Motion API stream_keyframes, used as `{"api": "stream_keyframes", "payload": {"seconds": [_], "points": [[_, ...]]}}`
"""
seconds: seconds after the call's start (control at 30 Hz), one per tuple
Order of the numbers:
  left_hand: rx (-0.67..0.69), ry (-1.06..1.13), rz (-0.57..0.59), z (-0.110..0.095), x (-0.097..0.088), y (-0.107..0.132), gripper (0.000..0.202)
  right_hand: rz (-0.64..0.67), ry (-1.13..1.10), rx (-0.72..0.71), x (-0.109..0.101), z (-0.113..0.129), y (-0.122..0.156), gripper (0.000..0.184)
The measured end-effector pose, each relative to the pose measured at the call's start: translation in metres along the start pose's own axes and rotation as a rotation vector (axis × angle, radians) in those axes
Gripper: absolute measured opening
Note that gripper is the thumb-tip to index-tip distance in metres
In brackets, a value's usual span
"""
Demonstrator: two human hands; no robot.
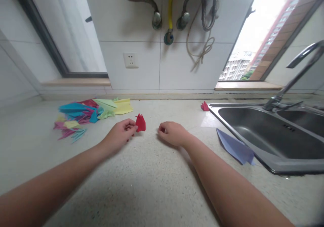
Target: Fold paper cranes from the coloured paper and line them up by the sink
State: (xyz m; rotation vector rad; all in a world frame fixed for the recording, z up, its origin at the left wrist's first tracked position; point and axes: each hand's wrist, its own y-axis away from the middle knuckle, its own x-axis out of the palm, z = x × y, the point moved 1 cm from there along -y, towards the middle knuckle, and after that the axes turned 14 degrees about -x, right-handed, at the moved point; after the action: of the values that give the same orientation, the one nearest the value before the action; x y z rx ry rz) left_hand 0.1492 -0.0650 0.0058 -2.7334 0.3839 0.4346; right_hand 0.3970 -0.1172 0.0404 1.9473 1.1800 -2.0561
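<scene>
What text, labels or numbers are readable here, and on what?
None readable. The red folded paper in the left hand is blank, as are the coloured paper pile and the blue paper. The wall socket shows no legible marking; the sink none either.

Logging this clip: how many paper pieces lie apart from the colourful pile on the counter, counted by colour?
Red: 2, the red folded paper in the left hand grip and the small red paper piece at the sink corner
Lavender: 1, the lavender folded paper beside the sink
Total: 3
</scene>
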Motion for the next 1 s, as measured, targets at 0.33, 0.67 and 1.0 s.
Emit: {"api": "stream_keyframes", "payload": {"seconds": [0.33,0.67,1.0], "points": [[0.058,0.017,0.049,-0.111,0.091,-0.122,0.032,-0.872,-0.519,0.533,-0.012,-0.070,0.011,0.030],[0.012,0.027,0.181,-0.129,0.242,-0.224,0.036,-1.377,-0.734,0.753,-0.007,-0.112,0.018,0.026],[0.092,-0.317,0.034,-0.134,0.283,-0.263,0.033,-1.455,-0.807,0.796,-0.008,-0.125,0.014,0.026]]}}
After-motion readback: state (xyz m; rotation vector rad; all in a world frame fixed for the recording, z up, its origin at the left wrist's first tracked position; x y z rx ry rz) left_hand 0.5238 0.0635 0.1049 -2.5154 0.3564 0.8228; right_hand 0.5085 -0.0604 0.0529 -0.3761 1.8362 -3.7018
